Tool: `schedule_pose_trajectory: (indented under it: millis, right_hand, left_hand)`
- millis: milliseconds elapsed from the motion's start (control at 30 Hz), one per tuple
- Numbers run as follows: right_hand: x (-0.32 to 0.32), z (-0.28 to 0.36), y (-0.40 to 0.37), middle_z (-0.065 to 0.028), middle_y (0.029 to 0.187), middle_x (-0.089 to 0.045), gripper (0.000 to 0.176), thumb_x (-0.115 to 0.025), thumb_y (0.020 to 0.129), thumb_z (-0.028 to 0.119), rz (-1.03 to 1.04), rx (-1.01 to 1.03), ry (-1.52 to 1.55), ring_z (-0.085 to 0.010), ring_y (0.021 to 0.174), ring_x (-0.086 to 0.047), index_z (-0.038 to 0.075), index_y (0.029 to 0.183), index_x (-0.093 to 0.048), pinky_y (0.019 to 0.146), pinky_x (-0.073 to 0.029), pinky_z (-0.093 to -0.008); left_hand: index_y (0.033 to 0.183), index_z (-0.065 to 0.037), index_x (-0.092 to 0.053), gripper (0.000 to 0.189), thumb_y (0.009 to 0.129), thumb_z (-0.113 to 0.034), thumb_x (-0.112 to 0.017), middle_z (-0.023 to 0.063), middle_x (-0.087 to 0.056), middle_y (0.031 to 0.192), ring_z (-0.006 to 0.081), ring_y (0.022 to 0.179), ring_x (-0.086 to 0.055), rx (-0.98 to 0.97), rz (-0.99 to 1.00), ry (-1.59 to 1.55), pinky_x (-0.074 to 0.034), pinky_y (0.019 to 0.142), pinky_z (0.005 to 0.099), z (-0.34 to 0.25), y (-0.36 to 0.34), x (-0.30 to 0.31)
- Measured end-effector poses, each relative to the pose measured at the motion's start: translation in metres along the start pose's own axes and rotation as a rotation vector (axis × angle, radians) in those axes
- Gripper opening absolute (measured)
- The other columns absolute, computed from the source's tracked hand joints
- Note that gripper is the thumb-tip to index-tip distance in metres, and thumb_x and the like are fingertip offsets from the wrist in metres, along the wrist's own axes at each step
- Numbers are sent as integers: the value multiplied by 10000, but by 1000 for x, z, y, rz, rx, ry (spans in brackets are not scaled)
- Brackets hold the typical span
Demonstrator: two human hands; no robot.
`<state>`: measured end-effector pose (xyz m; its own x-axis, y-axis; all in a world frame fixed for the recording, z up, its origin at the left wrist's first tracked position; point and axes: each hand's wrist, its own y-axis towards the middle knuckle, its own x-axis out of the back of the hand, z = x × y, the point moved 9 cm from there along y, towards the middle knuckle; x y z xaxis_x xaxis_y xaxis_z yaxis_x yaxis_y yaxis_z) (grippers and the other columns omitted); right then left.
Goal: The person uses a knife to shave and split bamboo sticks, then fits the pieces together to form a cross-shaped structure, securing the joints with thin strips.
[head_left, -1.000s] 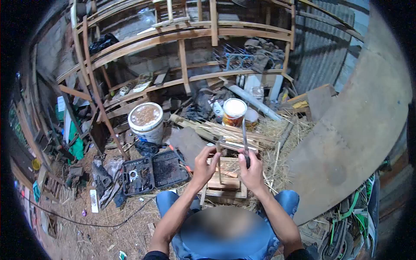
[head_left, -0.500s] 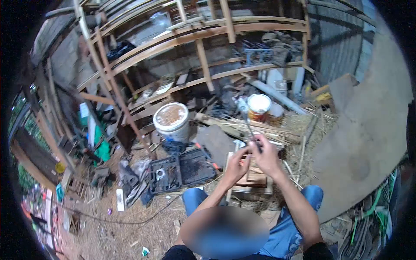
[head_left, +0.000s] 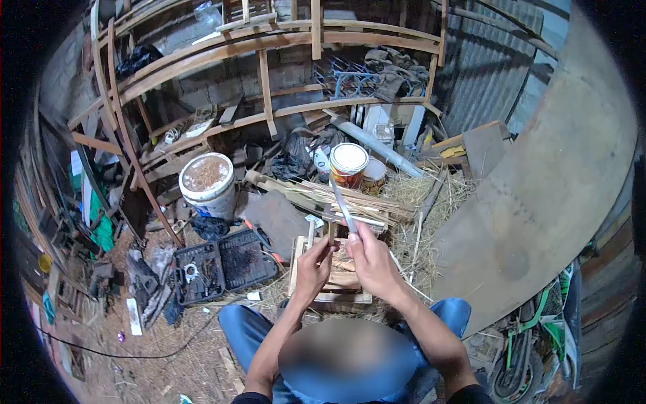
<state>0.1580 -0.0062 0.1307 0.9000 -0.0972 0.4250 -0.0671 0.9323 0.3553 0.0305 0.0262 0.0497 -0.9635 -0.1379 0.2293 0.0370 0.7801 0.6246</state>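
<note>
My right hand is closed around the handle of a knife, its long blade pointing up and away from me. Pinched in my left hand is a short, narrow wood piece, standing roughly upright just left of the blade. Both hands are over a low wooden frame with cut wood pieces on it, between my knees. Thin split sticks lie in a pile beyond the hands.
A white bucket and a smaller paint pail stand behind. At left lies an opened black tool case. A large board leans on the right, with a green and black bike below it. Wooden racks span the back.
The view has swung right, so the surroundings sit further left. My hands, close together before, are slightly apart now, and the knife blade shows more clearly beside the wood piece.
</note>
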Motion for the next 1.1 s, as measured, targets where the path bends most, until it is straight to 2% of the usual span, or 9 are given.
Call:
schedule_pose_trajectory:
  millis: [167,233,400,467,500,700,767,833,1100]
  right_hand:
    - [-15,9,2,-91,695,-521,322,-365,970,207,81,-36,-31,-176,614,-514,32,1227,-447,592,-420,-327]
    - [-18,8,4,-237,854,-595,355,-361,953,192,60,-80,-70,-353,814,-616,9,1249,-428,731,-453,-424]
    - [-24,2,4,-206,831,-594,361,-358,955,202,74,-171,-31,-327,771,-611,11,1252,-430,701,-452,-398]
    - [-22,3,5,1,653,-466,337,-385,972,213,19,-76,-47,-78,551,-426,28,1244,-455,502,-365,-266]
    - [-23,8,4,-211,792,-575,348,-363,954,179,48,-73,-75,-329,732,-603,23,1258,-429,668,-445,-403]
    - [-22,9,6,-210,801,-586,343,-391,949,190,49,-82,-76,-326,733,-612,26,1245,-447,678,-455,-392]
    - [-21,4,7,-24,654,-498,269,-459,946,189,36,-8,33,-90,555,-455,19,1145,-515,511,-379,-273]
    - [-16,12,8,-26,666,-519,248,-489,931,186,-5,31,-7,-85,567,-466,14,1103,-536,514,-385,-272]
    - [-27,13,15,-51,738,-613,187,-574,876,124,63,129,92,-64,674,-550,-6,1010,-580,608,-450,-240]
  left_hand:
    - [1171,8,-553,425,757,103,-568,193,-638,1017,263,877,-656,4,78,-6,-526,746,311,-8,-3,3]
    - [1186,8,-544,460,743,130,-536,201,-618,1068,265,910,-648,-33,26,-48,-519,779,314,-5,-4,5]
    - [1168,0,-564,395,783,86,-578,193,-640,999,264,879,-652,-8,15,-53,-523,754,323,-7,-3,13]
    - [1151,22,-560,366,790,81,-578,210,-633,1014,296,908,-647,46,41,-121,-524,768,334,-10,1,9]
    - [1144,25,-564,343,803,48,-594,208,-635,1013,300,912,-646,11,31,-82,-526,763,338,-8,1,9]
    - [1069,28,-606,272,802,-9,-639,183,-643,1003,284,883,-648,49,37,-132,-525,731,320,1,0,11]
    - [1041,22,-612,243,803,-15,-640,158,-646,947,263,834,-641,23,37,-116,-514,703,308,-4,4,16]
    - [1033,8,-612,219,814,7,-609,129,-636,956,203,825,-633,2,78,-58,-506,707,282,-3,3,16]
    - [1114,27,-548,314,803,10,-592,169,-623,1016,247,906,-635,-51,103,-15,-496,772,317,-15,0,14]
